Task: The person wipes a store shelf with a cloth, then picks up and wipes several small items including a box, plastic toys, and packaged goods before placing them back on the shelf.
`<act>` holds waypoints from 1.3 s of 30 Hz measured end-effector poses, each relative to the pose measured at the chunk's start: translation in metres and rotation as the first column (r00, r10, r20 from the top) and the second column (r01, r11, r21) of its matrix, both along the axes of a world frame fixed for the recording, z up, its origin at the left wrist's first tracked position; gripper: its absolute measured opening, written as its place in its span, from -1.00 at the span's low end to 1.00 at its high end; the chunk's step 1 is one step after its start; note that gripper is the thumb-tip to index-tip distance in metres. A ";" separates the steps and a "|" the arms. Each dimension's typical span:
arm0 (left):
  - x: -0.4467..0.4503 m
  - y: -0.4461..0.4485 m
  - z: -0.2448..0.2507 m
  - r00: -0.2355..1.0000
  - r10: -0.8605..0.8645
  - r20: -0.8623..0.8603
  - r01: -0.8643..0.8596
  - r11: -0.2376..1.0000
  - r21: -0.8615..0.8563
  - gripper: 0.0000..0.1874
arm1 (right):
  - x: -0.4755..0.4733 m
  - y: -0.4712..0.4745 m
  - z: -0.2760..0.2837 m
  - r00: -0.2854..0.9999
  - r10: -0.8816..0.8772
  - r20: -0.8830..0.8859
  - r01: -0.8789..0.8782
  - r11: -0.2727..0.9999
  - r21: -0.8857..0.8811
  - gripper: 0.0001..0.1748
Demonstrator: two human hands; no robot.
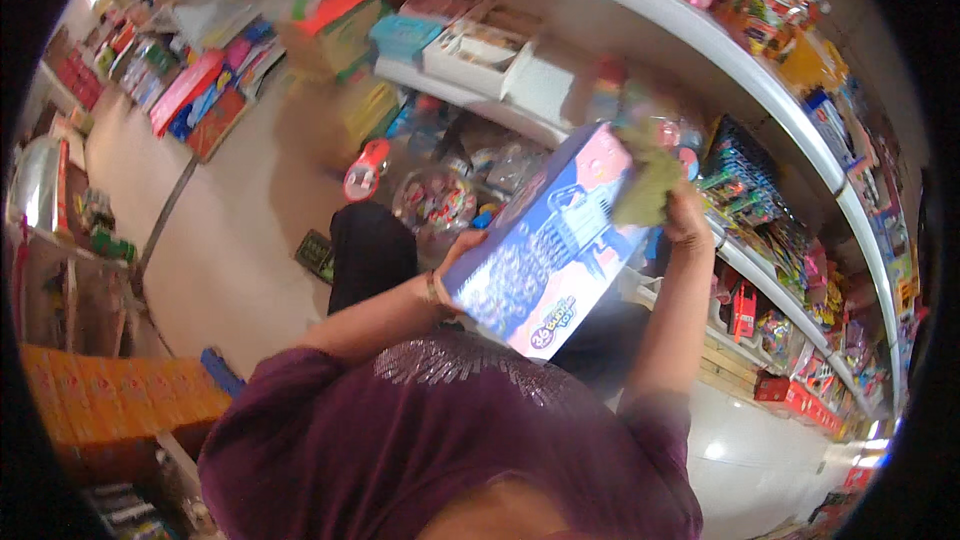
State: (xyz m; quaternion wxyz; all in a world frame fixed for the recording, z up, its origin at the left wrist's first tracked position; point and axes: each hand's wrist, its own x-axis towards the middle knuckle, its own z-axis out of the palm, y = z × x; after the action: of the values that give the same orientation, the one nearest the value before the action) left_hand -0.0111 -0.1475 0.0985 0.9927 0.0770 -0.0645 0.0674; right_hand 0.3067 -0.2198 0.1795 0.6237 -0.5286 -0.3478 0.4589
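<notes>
A blue and pink toy box [547, 240], printed with a picture of a bubble toy gun, lies tilted across my lap area. My left hand [459, 259] grips its lower left side, the fingers partly behind the box. At the upper right end, my right hand [684, 214] holds a crumpled olive-green cloth [649, 184] against or close beside the box; the cloth is blurred. Behind the box stands a clear round tub [435, 199] of small wrapped items, with a red and white object [366, 171] to its left.
Shelves [780, 90] packed with toys and packets curve along the right. White open boxes [476, 56] and a teal box [407, 36] sit on the shelf ahead. Orange cartons [124, 394] stand at the lower left. A dark green item [315, 255] lies on the floor near my knee.
</notes>
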 end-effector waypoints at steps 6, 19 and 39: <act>0.011 -0.010 0.002 0.990 -0.120 0.071 0.128 0.983 -0.128 -0.40 | 0.030 -0.014 -0.045 0.845 -0.044 -0.532 0.165 0.969 0.183 -0.45; 0.020 -0.005 0.020 0.984 0.110 -0.137 -0.132 0.978 -0.163 -0.36 | -0.055 -0.007 -0.041 0.820 -0.450 -0.353 0.536 0.820 0.201 -0.52; 0.030 0.022 0.020 0.891 0.453 0.045 -0.383 0.693 0.611 -0.18 | -0.152 -0.053 -0.072 0.837 -0.394 -0.380 0.455 0.887 0.081 -0.57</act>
State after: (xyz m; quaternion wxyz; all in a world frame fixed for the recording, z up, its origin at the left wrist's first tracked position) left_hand 0.0194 -0.1255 0.1181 0.8754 0.4056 -0.0091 0.2629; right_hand 0.1549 -0.2725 0.1072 0.8044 -0.4469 -0.1413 0.3650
